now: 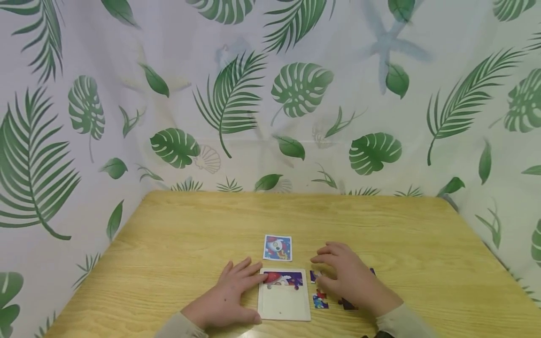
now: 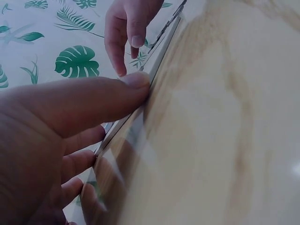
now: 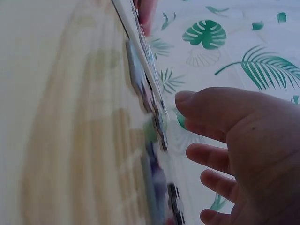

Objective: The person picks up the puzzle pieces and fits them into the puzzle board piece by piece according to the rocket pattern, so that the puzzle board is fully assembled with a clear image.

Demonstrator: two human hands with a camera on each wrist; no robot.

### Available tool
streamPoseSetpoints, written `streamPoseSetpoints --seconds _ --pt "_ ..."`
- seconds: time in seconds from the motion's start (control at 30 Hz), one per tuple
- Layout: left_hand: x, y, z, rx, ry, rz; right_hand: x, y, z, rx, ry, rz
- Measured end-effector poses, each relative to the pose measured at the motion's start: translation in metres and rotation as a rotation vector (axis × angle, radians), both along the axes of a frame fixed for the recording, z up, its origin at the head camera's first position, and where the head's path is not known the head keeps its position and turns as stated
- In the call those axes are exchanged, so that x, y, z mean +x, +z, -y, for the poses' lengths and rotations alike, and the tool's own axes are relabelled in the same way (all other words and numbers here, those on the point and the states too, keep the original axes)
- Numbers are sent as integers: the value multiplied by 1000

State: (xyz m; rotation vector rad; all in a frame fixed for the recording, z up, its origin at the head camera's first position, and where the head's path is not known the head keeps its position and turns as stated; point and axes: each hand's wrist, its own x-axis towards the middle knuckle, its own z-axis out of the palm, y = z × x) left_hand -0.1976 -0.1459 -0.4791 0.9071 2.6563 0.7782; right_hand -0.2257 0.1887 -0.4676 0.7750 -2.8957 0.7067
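A white puzzle board [image 1: 284, 305] lies on the table, with pieces of a red, white and purple picture [image 1: 284, 279] fitted along its far end. My left hand [image 1: 231, 293] rests at the board's left side, fingers extended; the thumb lies against its edge in the left wrist view. Over the loose jigsaw pieces [image 1: 320, 301] to the right of the board hovers my right hand [image 1: 348, 277]. Its fingers are spread and slightly bent with nothing between them, as the right wrist view shows. Part of the loose pieces is hidden beneath this hand.
A small square picture card [image 1: 277, 248] lies just beyond the board. The wood-patterned table [image 1: 203, 225] has a glossy top. A white curtain with green leaves [image 1: 296, 141] encloses its back and sides.
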Motion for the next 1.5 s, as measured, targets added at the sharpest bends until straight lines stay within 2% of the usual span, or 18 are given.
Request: streamPoseSetpoints --seconds 0.13,0.37,0.83,1.1,1.5 --pt "0 -4 0 -8 7 -3 -1 -3 -13 -2 -27 15" --pt "1 -6 1 -32 6 -9 -2 -9 -21 19 -6 21" --pt "-3 3 0 -15 -9 -41 -4 -2 -18 63 10 -31" --pt "1 -2 1 -20 10 -6 2 -4 -10 39 20 -4" --pt "0 0 0 -27 -7 -20 0 -4 -8 63 7 -29"
